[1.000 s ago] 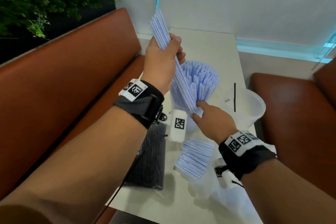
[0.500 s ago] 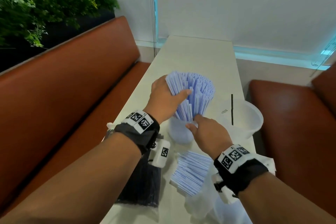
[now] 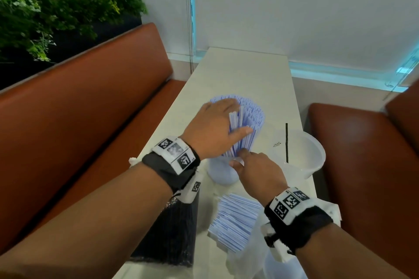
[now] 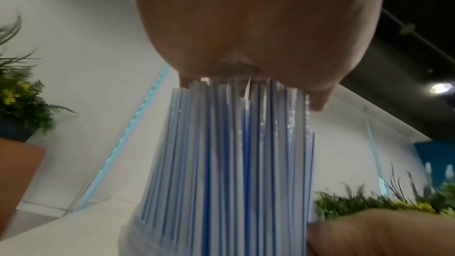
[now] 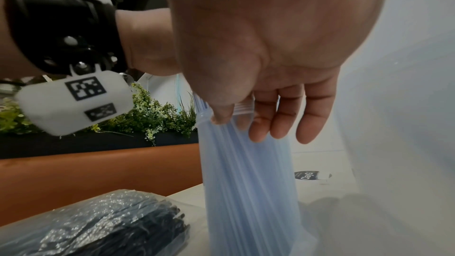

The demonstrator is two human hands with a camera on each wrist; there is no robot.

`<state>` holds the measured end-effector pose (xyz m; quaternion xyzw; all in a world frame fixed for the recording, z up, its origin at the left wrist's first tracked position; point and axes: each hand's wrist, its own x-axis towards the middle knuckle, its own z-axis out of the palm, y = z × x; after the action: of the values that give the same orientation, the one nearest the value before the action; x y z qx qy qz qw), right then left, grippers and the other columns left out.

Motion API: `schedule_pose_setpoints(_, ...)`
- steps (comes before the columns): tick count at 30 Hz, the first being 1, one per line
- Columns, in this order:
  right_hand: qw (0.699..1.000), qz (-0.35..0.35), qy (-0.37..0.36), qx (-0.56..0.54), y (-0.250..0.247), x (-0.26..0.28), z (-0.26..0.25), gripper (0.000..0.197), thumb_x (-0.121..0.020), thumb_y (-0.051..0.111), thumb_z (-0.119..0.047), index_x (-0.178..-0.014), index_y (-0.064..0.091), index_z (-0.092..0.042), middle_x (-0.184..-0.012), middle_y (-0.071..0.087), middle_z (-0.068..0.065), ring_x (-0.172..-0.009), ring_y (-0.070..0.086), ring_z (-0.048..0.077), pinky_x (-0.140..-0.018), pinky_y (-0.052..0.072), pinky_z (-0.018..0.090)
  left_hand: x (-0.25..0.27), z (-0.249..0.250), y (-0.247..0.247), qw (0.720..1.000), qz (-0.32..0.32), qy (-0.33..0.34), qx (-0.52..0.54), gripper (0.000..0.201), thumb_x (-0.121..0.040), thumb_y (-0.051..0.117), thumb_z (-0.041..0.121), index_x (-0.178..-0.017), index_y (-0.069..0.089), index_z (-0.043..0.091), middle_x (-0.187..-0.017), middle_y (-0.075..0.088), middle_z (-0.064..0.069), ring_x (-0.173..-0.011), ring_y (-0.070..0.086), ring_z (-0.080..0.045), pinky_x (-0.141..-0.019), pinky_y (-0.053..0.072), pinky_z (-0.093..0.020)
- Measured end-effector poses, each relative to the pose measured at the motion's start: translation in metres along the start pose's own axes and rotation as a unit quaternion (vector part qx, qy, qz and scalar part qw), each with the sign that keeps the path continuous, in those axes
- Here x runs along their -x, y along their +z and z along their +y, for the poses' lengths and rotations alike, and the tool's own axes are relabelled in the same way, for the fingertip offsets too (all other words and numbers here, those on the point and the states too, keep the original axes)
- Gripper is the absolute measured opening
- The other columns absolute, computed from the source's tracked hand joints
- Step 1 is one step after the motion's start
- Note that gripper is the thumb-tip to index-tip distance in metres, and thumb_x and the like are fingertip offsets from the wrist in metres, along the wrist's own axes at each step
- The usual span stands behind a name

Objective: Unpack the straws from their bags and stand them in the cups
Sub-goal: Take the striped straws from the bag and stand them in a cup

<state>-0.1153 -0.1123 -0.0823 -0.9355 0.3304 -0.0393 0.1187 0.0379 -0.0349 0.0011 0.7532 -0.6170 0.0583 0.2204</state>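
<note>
Straws (image 3: 247, 124) in blue-striped wrappers stood packed in the near cup (image 3: 221, 173) on the bench (image 3: 244, 75), left hand (image 3: 215, 129) flat on their tops, right hand (image 3: 258, 171) pinching the cup rim; loose pile (image 3: 235, 219) and unopened black-straw bag (image 3: 172, 235) remained, second cup (image 3: 315, 156) holding one black straw (image 3: 286, 142).

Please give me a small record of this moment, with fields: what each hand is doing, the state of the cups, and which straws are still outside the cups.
left hand: palm flat on top of the blue-striped straws
right hand: pinches the rim of the full cup
second cup: holds one black straw
loose pile: blue-striped straws lying on the table
bag of black straws: lying on the table
</note>
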Motion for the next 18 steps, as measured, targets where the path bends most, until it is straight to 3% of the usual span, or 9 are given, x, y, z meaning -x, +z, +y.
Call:
schedule_pose_setpoints(3, 1.000, -0.001, 0.000, -0.008, -0.001, 0.001, 0.000, 0.037, -0.103, 0.033, -0.055, -0.121, 0.049, -0.027, -0.102, 0.065, 0.001, -0.096, 0.058, 0.024, -0.064, 0.036, 0.034, 0.013, -0.008, -0.009, 0.980, 0.149, -0.014, 0.130, 0.077, -0.085, 0.055, 0.072, -0.148, 0.039, 0.029, -0.157, 0.032, 0.001, -0.146, 0.028, -0.014, -0.116, 0.023, -0.025)
schedule_pose_setpoints(5, 1.000, 0.001, 0.005, -0.017, -0.002, 0.002, -0.001, 0.036, -0.103, 0.034, -0.054, -0.121, 0.049, -0.027, -0.102, 0.065, 0.001, -0.096, 0.058, 0.025, -0.065, 0.036, 0.034, 0.027, -0.005, -0.006, 0.968, 0.160, -0.065, 0.181, 0.088, -0.079, 0.062, 0.073, -0.151, 0.029, 0.035, -0.161, 0.022, 0.003, -0.148, 0.019, -0.011, -0.115, 0.019, -0.021)
schedule_pose_setpoints(8, 1.000, 0.004, 0.013, -0.024, -0.001, 0.001, -0.003, 0.036, -0.102, 0.035, -0.052, -0.124, 0.050, -0.028, -0.103, 0.067, 0.002, -0.100, 0.059, 0.025, -0.066, 0.037, 0.034, 0.039, 0.006, 0.003, 0.973, 0.099, -0.098, 0.181, 0.096, -0.080, 0.066, 0.068, -0.155, 0.013, 0.040, -0.166, 0.008, 0.004, -0.152, 0.009, -0.013, -0.122, 0.020, -0.044)
schedule_pose_setpoints(10, 1.000, -0.002, 0.016, -0.024, -0.001, 0.000, -0.003, 0.037, -0.103, 0.034, -0.052, -0.125, 0.051, -0.028, -0.105, 0.066, 0.002, -0.102, 0.058, 0.025, -0.067, 0.039, 0.034, 0.029, 0.013, -0.003, 0.974, 0.171, -0.038, 0.145, 0.082, -0.091, 0.057, 0.061, -0.157, 0.016, 0.032, -0.165, 0.013, -0.002, -0.153, 0.012, -0.020, -0.120, 0.022, -0.052)
schedule_pose_setpoints(12, 1.000, -0.013, 0.006, -0.014, -0.001, 0.001, -0.002, 0.034, -0.104, 0.036, -0.048, -0.128, 0.051, -0.028, -0.109, 0.065, 0.003, -0.103, 0.057, 0.026, -0.070, 0.046, 0.035, 0.013, 0.024, -0.007, 0.969, 0.232, 0.046, 0.077, 0.065, -0.101, 0.045, 0.050, -0.157, 0.023, 0.023, -0.164, 0.019, -0.005, -0.153, 0.016, -0.024, -0.120, 0.022, -0.053)
schedule_pose_setpoints(13, 1.000, -0.015, 0.002, -0.012, 0.000, 0.002, -0.002, 0.033, -0.105, 0.038, -0.046, -0.129, 0.051, -0.028, -0.110, 0.064, 0.003, -0.103, 0.057, 0.026, -0.073, 0.049, 0.036, 0.007, 0.029, -0.006, 0.975, 0.208, 0.077, 0.023, 0.059, -0.104, 0.038, 0.044, -0.157, 0.024, 0.020, -0.164, 0.021, -0.004, -0.153, 0.016, -0.025, -0.120, 0.020, -0.054)
schedule_pose_setpoints(16, 0.999, -0.003, 0.022, -0.028, -0.001, 0.001, -0.003, 0.037, -0.104, 0.037, -0.050, -0.125, 0.053, -0.024, -0.104, 0.065, 0.004, -0.100, 0.057, 0.026, -0.072, 0.047, 0.035, 0.004, 0.034, 0.014, 0.983, -0.037, 0.067, -0.169, 0.056, -0.107, 0.023, 0.037, -0.160, 0.015, 0.018, -0.167, 0.015, -0.002, -0.154, 0.008, -0.023, -0.121, 0.013, -0.054)
schedule_pose_setpoints(17, 0.999, -0.004, 0.023, -0.023, 0.000, 0.000, -0.003, 0.037, -0.103, 0.036, -0.052, -0.126, 0.051, -0.026, -0.104, 0.066, 0.003, -0.101, 0.057, 0.025, -0.071, 0.045, 0.034, 0.004, 0.028, 0.016, 0.980, -0.073, 0.050, -0.179, 0.057, -0.107, 0.025, 0.039, -0.160, 0.015, 0.017, -0.168, 0.014, -0.002, -0.154, 0.007, -0.022, -0.122, 0.011, -0.052)
schedule_pose_setpoints(18, 1.000, -0.006, 0.023, -0.019, 0.001, -0.001, -0.003, 0.037, -0.103, 0.036, -0.053, -0.127, 0.050, -0.029, -0.106, 0.067, 0.002, -0.103, 0.057, 0.024, -0.070, 0.043, 0.034, 0.004, 0.022, 0.013, 0.985, -0.065, 0.042, -0.153, 0.058, -0.106, 0.030, 0.042, -0.159, 0.021, 0.018, -0.167, 0.015, -0.003, -0.154, 0.009, -0.022, -0.122, 0.012, -0.052)
